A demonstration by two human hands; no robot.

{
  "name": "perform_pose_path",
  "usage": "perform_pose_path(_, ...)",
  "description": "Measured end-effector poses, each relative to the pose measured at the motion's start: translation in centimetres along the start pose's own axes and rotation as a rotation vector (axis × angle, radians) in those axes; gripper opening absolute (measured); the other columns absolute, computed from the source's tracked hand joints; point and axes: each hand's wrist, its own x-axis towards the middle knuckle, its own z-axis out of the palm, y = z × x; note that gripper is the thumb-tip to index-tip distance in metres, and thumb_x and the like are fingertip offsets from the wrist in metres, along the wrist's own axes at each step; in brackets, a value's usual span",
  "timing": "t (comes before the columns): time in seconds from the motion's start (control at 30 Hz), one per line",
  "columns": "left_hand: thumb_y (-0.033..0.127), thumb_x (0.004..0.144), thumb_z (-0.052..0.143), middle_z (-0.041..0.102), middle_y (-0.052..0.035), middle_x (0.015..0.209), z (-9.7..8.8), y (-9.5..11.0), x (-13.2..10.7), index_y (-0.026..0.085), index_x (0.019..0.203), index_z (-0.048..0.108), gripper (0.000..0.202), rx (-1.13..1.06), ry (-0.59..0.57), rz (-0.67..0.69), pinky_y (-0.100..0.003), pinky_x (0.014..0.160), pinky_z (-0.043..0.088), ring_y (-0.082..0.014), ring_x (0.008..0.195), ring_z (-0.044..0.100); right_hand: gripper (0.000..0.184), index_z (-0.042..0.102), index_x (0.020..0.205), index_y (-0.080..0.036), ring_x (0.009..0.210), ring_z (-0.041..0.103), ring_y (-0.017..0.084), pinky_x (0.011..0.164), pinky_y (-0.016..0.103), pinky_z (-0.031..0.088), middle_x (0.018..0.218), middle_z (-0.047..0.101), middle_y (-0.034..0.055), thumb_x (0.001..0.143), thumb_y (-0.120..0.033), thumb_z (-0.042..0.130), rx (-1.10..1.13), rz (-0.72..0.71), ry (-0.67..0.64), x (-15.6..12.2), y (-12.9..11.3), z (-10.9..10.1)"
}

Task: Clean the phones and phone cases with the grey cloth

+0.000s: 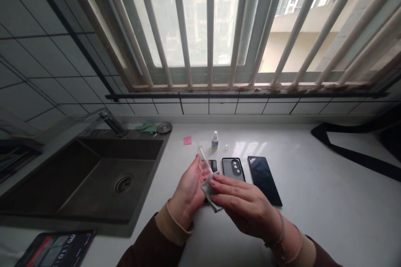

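Our left hand (188, 192) clamps a clear phone case (203, 160), its end jutting above the fingers, while our right hand (246, 204) presses its fingers, held together, on a grey cloth (209, 192) against it.

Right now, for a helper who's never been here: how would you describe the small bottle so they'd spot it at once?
Under the barred window runs a white counter with a dark sink at one end. Beyond the left hand, the small bottle stands upright, white-capped, right of a pink sticky note, the only thing standing there.
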Motion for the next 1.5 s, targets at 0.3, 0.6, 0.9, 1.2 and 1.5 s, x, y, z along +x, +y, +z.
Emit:
perform_pose_path(0.3,0.060,0.097,0.062,0.050,0.0013,0.074,0.0,0.5,-0.8,0.017,0.105,0.057,0.044,-0.209,-0.215,-0.033,-0.022,0.051,0.048,-0.0114,0.055,0.050,0.049,0.063,0.145,-0.022,0.141,0.061,0.026,0.125,0.046,0.048,0.145,0.069,0.0078,0.099,-0.004,0.064,-0.050,-0.060,-0.067,0.2,-0.2,0.2)
perform_pose_path(0.6,0.055,0.103,0.053,0.067,-0.0119,0.092,0.2,1.0,-1.7,0.009,0.121,0.067,0.051,-0.329,-0.267,0.009,-0.042,0.087,0.063,-0.0209,0.078,0.067,0.041,0.067,0.136,-0.023,0.144,0.058,0.024,0.126,0.043,0.048,0.146,0.069,0.0064,0.101,-0.004,0.060,-0.081,0.002,-0.121,0.3,0.3,0.4)
perform_pose_path(0.9,0.054,0.107,0.045,0.071,-0.0256,0.129,0.3,1.3,-0.9,0.008,0.135,0.064,0.058,-0.178,-0.165,0.166,-0.051,0.097,0.061,-0.0318,0.104,0.075,0.029,0.075,0.126,-0.023,0.126,0.073,0.027,0.108,0.042,0.063,0.137,0.075,0.0105,0.104,-0.015,0.057,0.109,0.386,0.196,-0.9,1.1,-1.1)
perform_pose_path(1.2,0.052,0.108,0.046,0.074,-0.0216,0.113,-0.4,-0.5,-1.0,0.009,0.124,0.073,0.053,0.309,-0.400,-0.074,-0.035,0.080,0.062,-0.0258,0.094,0.075,0.050,0.079,0.118,-0.015,0.088,0.080,0.027,0.075,0.036,0.069,0.102,0.083,0.0117,0.099,-0.060,0.064,0.271,1.068,0.680,-2.2,4.9,-1.2)
perform_pose_path(1.5,0.045,0.110,0.046,0.072,-0.0142,0.100,-0.5,-1.5,0.3,0.008,0.121,0.073,0.047,0.210,-0.161,0.086,-0.028,0.071,0.060,-0.0162,0.076,0.069,0.030,0.079,0.123,-0.022,0.099,0.080,0.026,0.089,0.037,0.066,0.114,0.083,0.0093,0.105,-0.038,0.061,0.105,0.743,0.354,-1.3,2.3,0.3)
